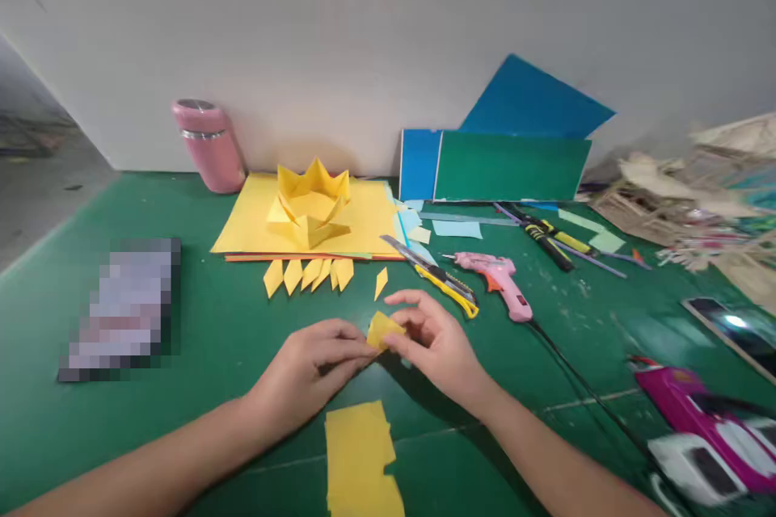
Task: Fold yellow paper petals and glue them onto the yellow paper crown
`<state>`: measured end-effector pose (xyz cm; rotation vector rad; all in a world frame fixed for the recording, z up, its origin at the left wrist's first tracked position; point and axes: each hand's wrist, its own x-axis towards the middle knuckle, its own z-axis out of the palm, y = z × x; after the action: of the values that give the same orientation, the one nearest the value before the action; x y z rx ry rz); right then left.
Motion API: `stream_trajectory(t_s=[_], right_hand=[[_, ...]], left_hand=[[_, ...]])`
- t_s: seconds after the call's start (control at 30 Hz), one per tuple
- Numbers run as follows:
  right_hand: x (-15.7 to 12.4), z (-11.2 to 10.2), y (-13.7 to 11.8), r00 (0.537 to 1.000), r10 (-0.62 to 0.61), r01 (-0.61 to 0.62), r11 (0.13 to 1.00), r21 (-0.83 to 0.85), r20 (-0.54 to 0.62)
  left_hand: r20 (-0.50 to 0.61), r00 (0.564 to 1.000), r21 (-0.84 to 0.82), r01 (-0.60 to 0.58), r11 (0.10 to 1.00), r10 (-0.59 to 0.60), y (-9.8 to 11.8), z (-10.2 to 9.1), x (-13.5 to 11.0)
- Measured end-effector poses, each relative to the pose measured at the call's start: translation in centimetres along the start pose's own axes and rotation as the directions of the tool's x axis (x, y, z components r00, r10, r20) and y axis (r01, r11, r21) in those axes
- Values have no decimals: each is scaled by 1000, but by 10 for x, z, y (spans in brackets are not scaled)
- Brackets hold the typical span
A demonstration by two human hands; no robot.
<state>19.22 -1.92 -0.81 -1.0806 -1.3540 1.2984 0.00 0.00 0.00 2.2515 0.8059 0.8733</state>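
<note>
Yellow paper [359, 452] lies on a green table [218, 315] against a pale wall [339, 40].

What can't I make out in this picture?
All in the head view:
- Small yellow paper: partly covered by the left hand and right hand.
- Yellow sheet: cut off by the bottom edge.
- Thing at left: masked by pixel blocks.
- Straw-coloured heap: blurred, cut off at the right edge.
</note>
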Motion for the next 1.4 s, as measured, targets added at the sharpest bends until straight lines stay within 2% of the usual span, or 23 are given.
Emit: stream_trajectory(t_s=[0.13, 0.23, 0.37, 0.47, 0.6, 0.8, 1.0, 1.23, 1.4], right_hand=[[2, -1, 3, 994, -43, 40, 999, -26, -97], [2, -1, 3, 991, -64, 57, 996, -62, -121], [2, 0, 1, 983, -85, 77, 995, -57, -160], [2, 0, 2, 975, -115, 96, 990, -107, -189], [0, 0, 4, 976, -158, 119, 963, -244, -150], [-2, 1, 2, 978, -196, 153, 905, -396, -70], [0, -2, 1, 964, -254, 172, 817, -550, -76], [-1, -2, 3, 957, -280, 180, 769, -614, -71], [-3, 0, -1, 953, -299, 185, 697, -693, -46]], left_hand=[[126, 990, 33, -75, 997, 70, 5, 1, -3], [213, 972, 42, -110, 993, 98, 8, 2, -4], [258, 959, -8, -121, 993, 119, 10, 1, -2], [269, 953, 66, -161, 985, 138, 13, -2, -1], [306, 945, 282, -209, 937, 118, 17, -3, 0], [414, 903, 405, -294, 866, 113, 19, 2, 0], [407, 910, 481, -288, 828, 80, 21, 3, -1], [356, 932, 509, -248, 824, 61, 19, 0, -3], [316, 948, 554, -211, 805, 31, 18, 2, -5]])
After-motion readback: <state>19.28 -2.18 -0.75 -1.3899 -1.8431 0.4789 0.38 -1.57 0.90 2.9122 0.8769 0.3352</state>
